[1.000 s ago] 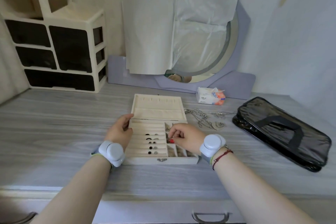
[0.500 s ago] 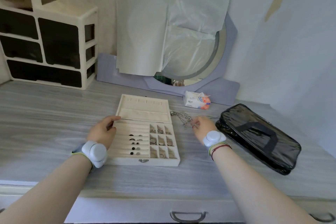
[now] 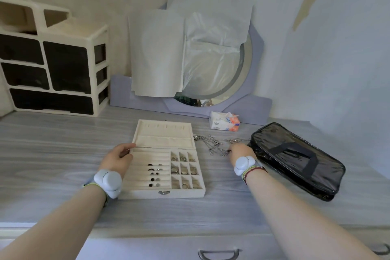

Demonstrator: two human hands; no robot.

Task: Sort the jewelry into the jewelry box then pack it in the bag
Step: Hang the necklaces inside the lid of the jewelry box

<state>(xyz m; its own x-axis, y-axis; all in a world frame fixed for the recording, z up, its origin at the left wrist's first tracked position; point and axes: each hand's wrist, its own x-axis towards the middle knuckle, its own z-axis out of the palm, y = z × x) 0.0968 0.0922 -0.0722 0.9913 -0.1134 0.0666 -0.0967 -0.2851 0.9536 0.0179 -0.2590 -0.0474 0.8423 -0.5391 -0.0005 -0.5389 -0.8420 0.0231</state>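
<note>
Right hand (image 3: 240, 152) left box (image 3: 166, 193), now at chains (image 3: 213, 145).

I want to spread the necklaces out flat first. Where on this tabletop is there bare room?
The widest bare patch is left of the jewelry box, between it and the drawer organizer. A bare strip runs along the front edge, before box and black bag. Crowded: between box and bag, where the chains lie by the right hand, tissue pack behind.

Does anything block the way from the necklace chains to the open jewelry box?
Nothing visible does. The chains lie on bare table right of the jewelry box, whose lid is open; the right hand is at them.
</note>
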